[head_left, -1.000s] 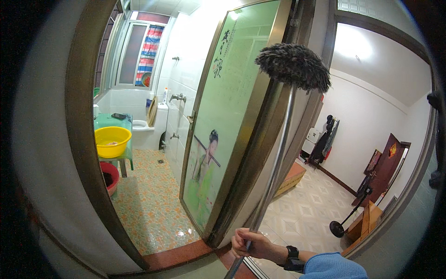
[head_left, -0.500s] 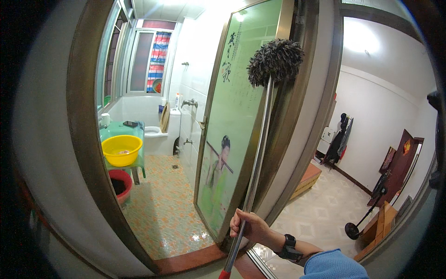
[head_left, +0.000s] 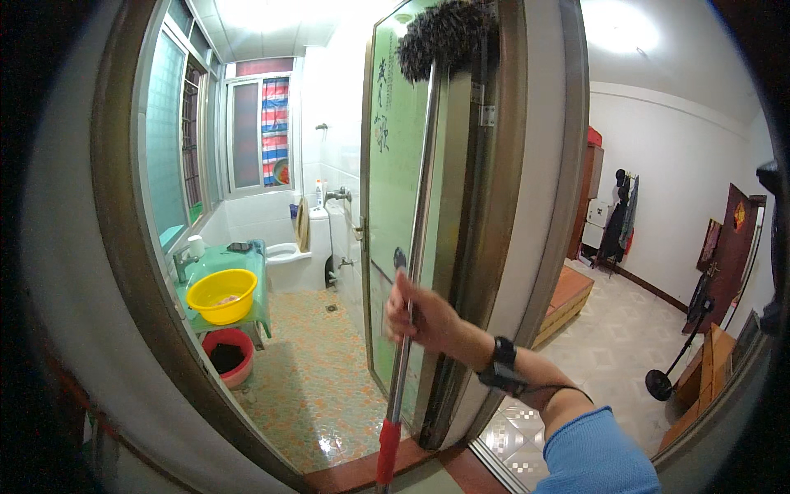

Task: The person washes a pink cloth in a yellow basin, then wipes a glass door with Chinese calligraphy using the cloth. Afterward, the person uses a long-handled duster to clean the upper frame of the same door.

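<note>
My right hand (head_left: 421,311) is closed around the silver pole of a long-handled duster (head_left: 424,173), a little above its red grip section (head_left: 388,449). The duster stands nearly upright, leaning slightly right at the top. Its dark grey, shaggy head (head_left: 448,41) is up by the top of the open green glass door (head_left: 391,206) and its brown frame; whether it touches them I cannot tell. A dark band with a small device is on my right wrist. My left hand is out of the picture.
Left, beyond the doorway, a yellow basin (head_left: 222,298) sits on a green washstand (head_left: 239,262), above a red bucket (head_left: 229,358). A toilet (head_left: 288,253) stands at the back. Right, a room holds a wooden bed-like piece (head_left: 568,300) and a black round-based stand (head_left: 658,384). A red-brown threshold (head_left: 354,465) crosses below.
My right hand has risen with the duster, bringing its head higher and more of the red grip into sight. The pole stands more upright, and the whole view has shifted.
</note>
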Tool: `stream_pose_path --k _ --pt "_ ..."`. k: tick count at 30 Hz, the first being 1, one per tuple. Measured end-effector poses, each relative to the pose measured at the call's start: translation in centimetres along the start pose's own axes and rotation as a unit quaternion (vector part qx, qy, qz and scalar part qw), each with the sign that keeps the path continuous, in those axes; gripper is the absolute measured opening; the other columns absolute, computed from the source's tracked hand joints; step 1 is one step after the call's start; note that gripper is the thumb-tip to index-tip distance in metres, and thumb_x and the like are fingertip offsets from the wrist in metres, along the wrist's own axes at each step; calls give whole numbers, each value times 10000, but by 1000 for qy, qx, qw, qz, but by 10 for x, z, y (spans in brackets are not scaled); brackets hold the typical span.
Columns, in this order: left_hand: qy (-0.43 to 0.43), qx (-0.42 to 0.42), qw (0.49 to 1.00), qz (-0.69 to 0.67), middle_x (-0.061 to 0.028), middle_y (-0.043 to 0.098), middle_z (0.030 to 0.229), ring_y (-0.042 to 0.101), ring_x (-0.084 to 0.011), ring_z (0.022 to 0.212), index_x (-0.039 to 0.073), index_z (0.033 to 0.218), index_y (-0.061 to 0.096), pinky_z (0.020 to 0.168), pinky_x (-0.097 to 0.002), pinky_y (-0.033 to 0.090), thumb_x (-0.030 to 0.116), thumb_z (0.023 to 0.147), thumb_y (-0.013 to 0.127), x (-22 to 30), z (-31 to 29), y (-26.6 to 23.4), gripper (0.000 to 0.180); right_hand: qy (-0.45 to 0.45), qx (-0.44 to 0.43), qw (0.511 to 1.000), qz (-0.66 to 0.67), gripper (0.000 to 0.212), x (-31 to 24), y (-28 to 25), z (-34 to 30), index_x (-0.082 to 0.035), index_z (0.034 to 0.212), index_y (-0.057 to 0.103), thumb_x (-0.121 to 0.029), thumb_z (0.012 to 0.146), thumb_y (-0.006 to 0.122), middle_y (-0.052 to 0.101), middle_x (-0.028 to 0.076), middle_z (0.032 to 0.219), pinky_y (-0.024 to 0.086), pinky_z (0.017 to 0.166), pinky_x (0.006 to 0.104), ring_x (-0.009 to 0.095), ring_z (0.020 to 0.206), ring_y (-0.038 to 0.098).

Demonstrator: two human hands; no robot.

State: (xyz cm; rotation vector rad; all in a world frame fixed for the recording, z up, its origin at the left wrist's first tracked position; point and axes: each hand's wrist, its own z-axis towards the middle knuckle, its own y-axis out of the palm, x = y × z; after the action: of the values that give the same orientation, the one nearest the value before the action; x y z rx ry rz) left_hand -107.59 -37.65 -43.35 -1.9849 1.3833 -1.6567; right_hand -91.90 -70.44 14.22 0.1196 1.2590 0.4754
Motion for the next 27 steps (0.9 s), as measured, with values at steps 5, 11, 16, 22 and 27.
stream_pose_path --k 5,11,16,22,27 --pt "34 33 997 -58 -244 642 788 622 -433 786 32 852 665 668 -513 485 377 835 551 34 -7 -19 364 -33 -20 999 -3 469 -26 -3 16 -136 732 545 -529 953 417 393 -40 573 416 491 287 86 440 370" --pt "16 19 998 -58 -235 640 752 626 -427 772 30 816 662 651 -503 484 332 826 577 6 -52 1 314 45 -5 999 26 476 17 4 -37 -110 701 499 -535 915 492 422 0 584 432 549 331 138 493 440" --pt "-1 -31 993 -113 -249 640 798 626 -428 779 10 896 652 649 -491 480 316 825 587 -18 -71 4 320 118 -4 992 33 487 29 1 -49 -97 698 510 -533 914 493 448 17 622 462 624 357 160 565 498" --pt "41 76 995 -55 -238 637 788 620 -425 760 34 924 647 640 -491 480 319 816 604 71 -39 -56 307 36 -3 999 -20 476 -30 -9 20 -117 691 562 -541 903 517 470 -6 605 477 571 351 137 522 498" --pt "92 177 977 -74 -231 621 735 603 -433 697 52 906 635 590 -484 465 283 804 615 138 -38 -118 253 -23 -7 999 -22 458 -70 -6 61 -127 678 562 -528 900 538 458 -17 590 460 540 326 115 493 476"
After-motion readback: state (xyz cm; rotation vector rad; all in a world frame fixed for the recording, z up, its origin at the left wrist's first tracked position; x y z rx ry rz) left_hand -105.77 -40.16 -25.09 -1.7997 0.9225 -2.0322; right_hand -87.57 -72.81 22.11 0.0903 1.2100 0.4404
